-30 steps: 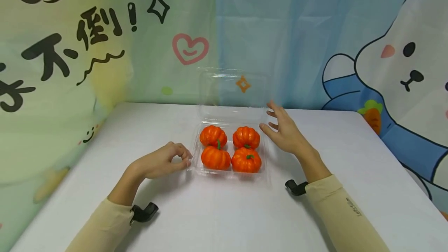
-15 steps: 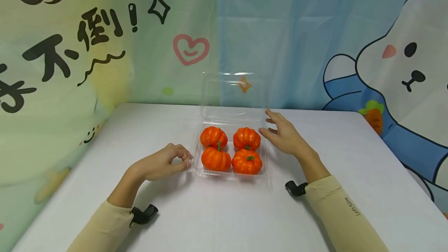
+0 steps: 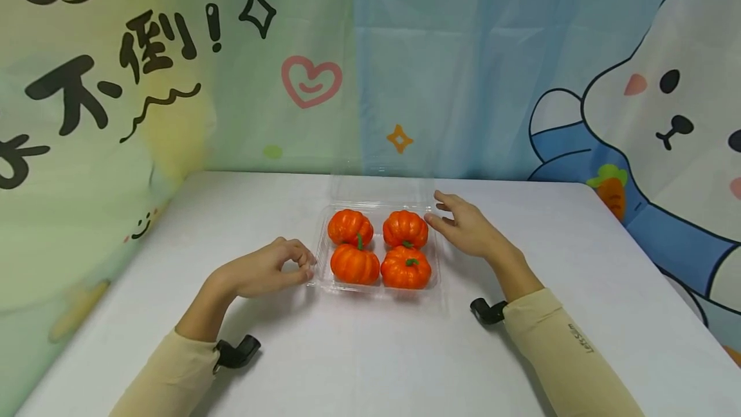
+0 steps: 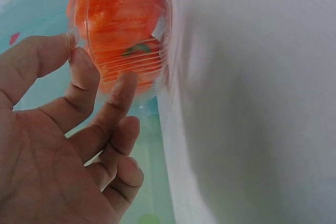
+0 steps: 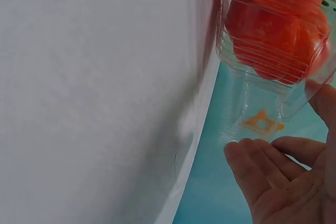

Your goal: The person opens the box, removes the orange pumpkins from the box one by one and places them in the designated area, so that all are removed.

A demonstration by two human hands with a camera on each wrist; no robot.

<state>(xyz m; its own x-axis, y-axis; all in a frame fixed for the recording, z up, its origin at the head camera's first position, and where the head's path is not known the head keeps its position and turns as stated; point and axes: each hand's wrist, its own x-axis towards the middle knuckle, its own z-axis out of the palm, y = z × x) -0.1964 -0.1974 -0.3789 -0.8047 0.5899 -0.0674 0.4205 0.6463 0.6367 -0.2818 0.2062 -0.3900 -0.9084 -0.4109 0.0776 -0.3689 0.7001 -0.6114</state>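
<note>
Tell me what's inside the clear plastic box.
Four orange pumpkins sit two by two in the clear plastic box, lid open. What lies beneath them is hidden.

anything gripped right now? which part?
Left hand pinches the clear container at its left rim. Right hand is open beside its right edge, holding nothing.

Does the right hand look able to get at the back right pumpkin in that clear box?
Probably yes. The right hand sits open beside the box, next to that pumpkin; the lid is folded back, leaving the top uncovered.
</note>
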